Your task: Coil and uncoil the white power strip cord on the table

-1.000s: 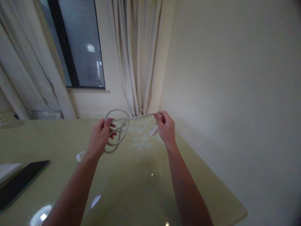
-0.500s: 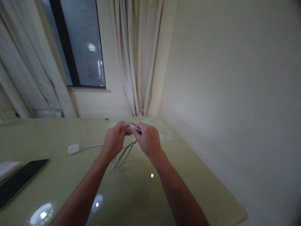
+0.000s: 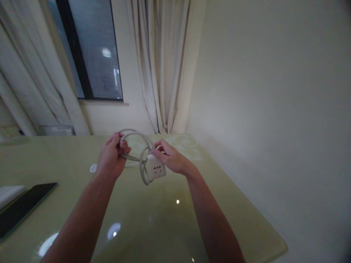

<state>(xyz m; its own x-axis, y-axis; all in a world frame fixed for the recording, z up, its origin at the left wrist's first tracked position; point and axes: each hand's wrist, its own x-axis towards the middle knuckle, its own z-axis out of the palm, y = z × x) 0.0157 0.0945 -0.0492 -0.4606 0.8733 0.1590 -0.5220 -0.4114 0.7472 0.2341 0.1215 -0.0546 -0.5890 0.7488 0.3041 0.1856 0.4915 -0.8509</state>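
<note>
Loops of the grey-white cable of an extension cord (image 3: 134,133) pass through my left hand (image 3: 111,155), whose fingers are closed round them. A small dark bit shows at those fingers, too small to name. My right hand (image 3: 172,157) pinches the upper edge of the cord's white socket block (image 3: 157,169), whose slotted face is turned towards me. Some cable loops hang beside the block, just above the table. A white piece (image 3: 93,168) lies on the table behind my left wrist, partly hidden, with a thin white cable running right from that area.
The glossy pale green table (image 3: 153,226) meets a bare wall (image 3: 260,109) on the right. A dark flat slab (image 3: 27,208) and a white object (image 3: 11,193) lie at the left edge. Behind the table hang curtains (image 3: 164,65) beside a window (image 3: 95,51).
My hands have moved apart, the left one leftwards with the cable loops. The socket block has come into view at my right hand. The small black thing at the table's far edge no longer shows there.
</note>
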